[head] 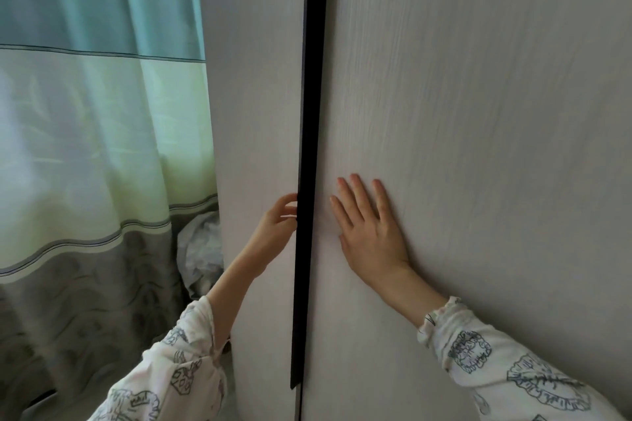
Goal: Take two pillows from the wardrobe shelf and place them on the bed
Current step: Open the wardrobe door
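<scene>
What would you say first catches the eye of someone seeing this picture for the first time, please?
A long black handle runs down the middle between two pale wardrobe doors. The left hand curls its fingers round the handle while the right hand presses flat on the right-hand door. A green-striped curtain hangs at the left.

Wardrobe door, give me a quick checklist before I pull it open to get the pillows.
1. Left hand gripping the black handle strip: ok, fingers curl at its edge.
2. Right hand bracing the right door: ok, flat on the panel.
3. Doors open: not ok, both look closed.
4. Pillows on the shelf: cannot tell, hidden.
5. Swing room by the curtain: cannot tell.
</scene>
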